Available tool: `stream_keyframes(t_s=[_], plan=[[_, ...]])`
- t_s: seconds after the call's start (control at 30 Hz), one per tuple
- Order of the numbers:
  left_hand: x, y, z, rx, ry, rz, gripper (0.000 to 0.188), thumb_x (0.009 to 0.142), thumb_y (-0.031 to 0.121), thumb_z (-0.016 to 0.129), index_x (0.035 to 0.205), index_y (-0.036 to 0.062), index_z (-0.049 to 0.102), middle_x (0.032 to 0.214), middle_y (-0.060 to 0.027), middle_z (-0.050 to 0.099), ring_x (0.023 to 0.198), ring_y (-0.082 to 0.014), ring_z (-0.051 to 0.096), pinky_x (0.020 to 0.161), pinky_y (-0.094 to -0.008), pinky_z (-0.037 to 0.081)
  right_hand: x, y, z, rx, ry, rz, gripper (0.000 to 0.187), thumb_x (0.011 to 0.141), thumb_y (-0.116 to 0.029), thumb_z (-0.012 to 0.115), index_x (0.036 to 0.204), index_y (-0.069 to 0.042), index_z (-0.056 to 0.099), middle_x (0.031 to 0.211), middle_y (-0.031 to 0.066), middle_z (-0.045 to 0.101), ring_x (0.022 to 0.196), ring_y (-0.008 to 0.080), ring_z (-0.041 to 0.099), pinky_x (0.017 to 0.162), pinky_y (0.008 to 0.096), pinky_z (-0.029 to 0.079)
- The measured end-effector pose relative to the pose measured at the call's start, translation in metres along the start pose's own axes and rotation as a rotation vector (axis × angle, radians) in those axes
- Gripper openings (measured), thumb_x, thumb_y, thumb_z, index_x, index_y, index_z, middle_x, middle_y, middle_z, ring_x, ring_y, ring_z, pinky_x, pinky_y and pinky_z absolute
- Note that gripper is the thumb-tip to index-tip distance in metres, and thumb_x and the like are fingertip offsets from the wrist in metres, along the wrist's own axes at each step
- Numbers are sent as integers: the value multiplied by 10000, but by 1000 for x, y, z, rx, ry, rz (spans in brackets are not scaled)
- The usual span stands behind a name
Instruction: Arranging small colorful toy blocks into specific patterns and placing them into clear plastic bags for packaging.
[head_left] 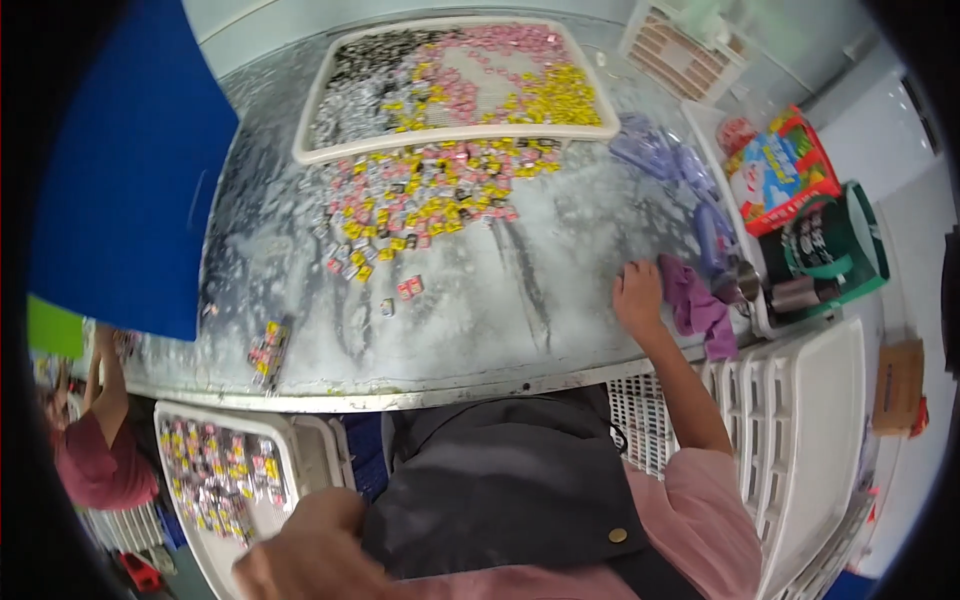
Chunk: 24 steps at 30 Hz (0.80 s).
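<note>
Catching left hand (310,560) low in front of dark apron (510,490), motion-blurred, near lower tray (268,517); can't tell left grip, open or closed. Below bench (590,230) level at left, see that white lower tray carrying small pieces (225,480) in yellow, pink and dark tones. Below bench edge at right, note stacked white baskets (780,430). Up on bench, right side, find right hand (638,292) laid palm down, fingers loosely spread, right grip relaxed open. Just beside it, log crumpled purple cloth (693,300). Near bench's front edge at left, tag bunched clump (268,352); farther in, a few strays (410,288). Past those, spot loose pieces (452,212) scattered over mid-bench, mixed yellow, pink, silver and black, reaching up to large tray (330,152). Inside large tray, see more, roughly grouped: black upper left, silver lower left, pink toward top, yellow at right. Right of that, mark purplish plastic (655,150), then white bin (728,190) with colourful package (785,170). Off left, add co-worker (100,465) in maroon, partly behind blue panel (130,170). Top right, log beige basket (680,50).
</note>
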<state>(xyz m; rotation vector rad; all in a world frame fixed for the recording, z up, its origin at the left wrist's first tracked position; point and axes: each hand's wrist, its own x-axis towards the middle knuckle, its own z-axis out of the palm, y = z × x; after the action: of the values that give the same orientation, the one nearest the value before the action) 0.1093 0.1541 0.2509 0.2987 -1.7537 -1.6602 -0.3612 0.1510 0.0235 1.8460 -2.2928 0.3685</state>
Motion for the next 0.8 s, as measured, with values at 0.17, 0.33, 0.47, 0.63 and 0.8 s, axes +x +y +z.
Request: stream_keyframes(t_s=[0.17,0.33,0.47,0.63,0.8], plan=[[74,-66,35,345,172,-147,280,933,134,672,1154,-39,662,962,-136,710,893,-202,695,776,-322,541,-12,-62,-3,236,-45,-332,136,872,-70,636,972,20,644,1067,153,621,1016,372,576,880,454,482],[57,-222,35,158,431,-644,412,1002,206,624,1263,-108,580,951,-126,697,836,-163,693,741,-311,563,-16,-123,-30,683,-57,-328,89,886,-50,645,951,7,666,947,125,637,854,328,629,734,421,517],[61,-234,45,-273,598,-640,477,1032,231,583,1371,-93,494,1021,-121,693,880,-154,690,795,-313,604,-18,-153,-40,1060,-316,-156,138,912,-115,701,983,2,684,829,105,657,660,193,641,611,318,504],[54,-223,43,-200,636,-543,443,1036,191,572,1388,-68,498,1021,-103,688,856,-135,683,754,-290,617,-12,-162,-41,1289,-605,-57,135,943,-62,675,1048,23,678,905,38,712,809,68,643,696,235,511],[50,-208,45,-208,655,-512,491,1027,204,592,1385,-110,471,984,-110,687,808,-129,679,714,-272,605,-8,-162,-46,1450,-687,-91,156,943,-53,683,1083,17,679,950,28,718,850,53,640,723,222,506]])
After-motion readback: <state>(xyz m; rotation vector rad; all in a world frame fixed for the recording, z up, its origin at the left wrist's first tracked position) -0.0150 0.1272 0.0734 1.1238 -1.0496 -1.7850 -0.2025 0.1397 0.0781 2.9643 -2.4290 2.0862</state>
